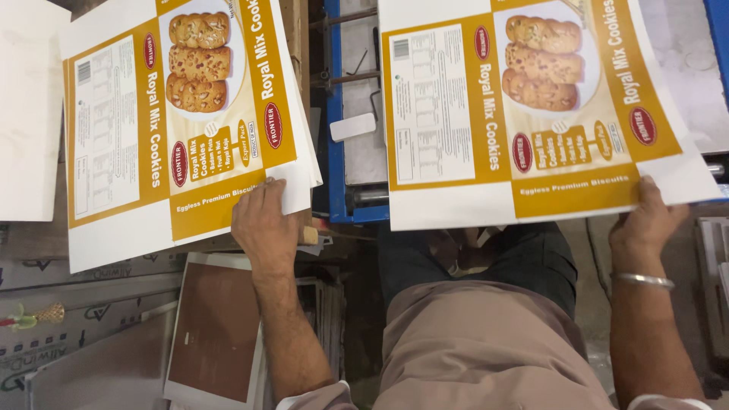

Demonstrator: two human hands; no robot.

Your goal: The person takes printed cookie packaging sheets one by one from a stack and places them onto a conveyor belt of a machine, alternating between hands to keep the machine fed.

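Two large printed sheets of flat box packaging lie before me, yellow and white with pictures of cookies. My left hand (262,220) grips the near right corner of the left sheet (152,152), which tops a stack of like sheets. My right hand (645,220) holds the near right corner of the right sheet (524,114), which rests on a blue-framed machine bed. A metal bangle (644,281) circles my right wrist.
The blue machine frame (336,152) with grey metal plates runs between the two sheets. A plain white sheet (26,114) lies at far left. Below the left stack are a brown card (216,330), grey boards and more sheets. My lap fills the bottom centre.
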